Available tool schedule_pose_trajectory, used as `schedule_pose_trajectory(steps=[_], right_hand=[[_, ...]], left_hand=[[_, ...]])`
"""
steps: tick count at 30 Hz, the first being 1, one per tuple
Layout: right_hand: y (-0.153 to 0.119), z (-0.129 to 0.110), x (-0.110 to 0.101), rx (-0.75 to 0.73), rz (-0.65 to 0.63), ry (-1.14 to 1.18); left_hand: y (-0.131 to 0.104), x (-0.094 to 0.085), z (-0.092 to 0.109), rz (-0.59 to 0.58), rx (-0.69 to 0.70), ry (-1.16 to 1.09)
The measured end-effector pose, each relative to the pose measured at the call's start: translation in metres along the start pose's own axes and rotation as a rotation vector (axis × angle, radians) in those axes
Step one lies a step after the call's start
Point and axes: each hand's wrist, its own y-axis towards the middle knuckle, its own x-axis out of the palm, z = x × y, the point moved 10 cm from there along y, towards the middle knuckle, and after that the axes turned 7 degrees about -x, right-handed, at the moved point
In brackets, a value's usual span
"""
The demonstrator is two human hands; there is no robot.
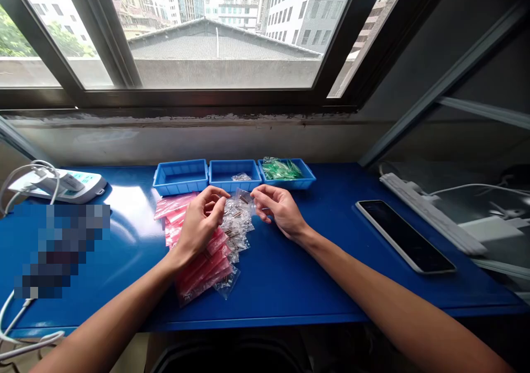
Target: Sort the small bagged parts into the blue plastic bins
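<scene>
My right hand (279, 208) pinches the edge of a small clear bag (245, 197) with dark pieces inside. My left hand (202, 221) is curled above the pink bags, thumb and forefinger close together at the left of that clear bag; whether they grip anything is too small to tell. Several pink bags (207, 268) lie in an overlapping row under and below my left hand. Beside them, on the right, a row of clear bags (237, 232) holds small metal-looking parts.
Behind my hands stand three blue trays: the left tray (180, 186) looks empty, the middle tray (217, 184) holds small clear bags, the right tray (304, 182) green bags. A phone (406, 235) lies right, a power strip (83, 188) left, on the blue table (290, 284).
</scene>
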Motion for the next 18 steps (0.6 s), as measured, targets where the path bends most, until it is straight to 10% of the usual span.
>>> schedule_pose_trajectory(steps=[10,18], right_hand=[[-0.007,0.001,0.021,0.073,-0.161,0.122],[-0.013,-0.022,0.021,-0.202,-0.180,-0.277]], left_hand=[[0.001,0.008,-0.001,-0.061,0.003,0.099],[0.001,0.011,0.002,-0.092,0.011,0.131]])
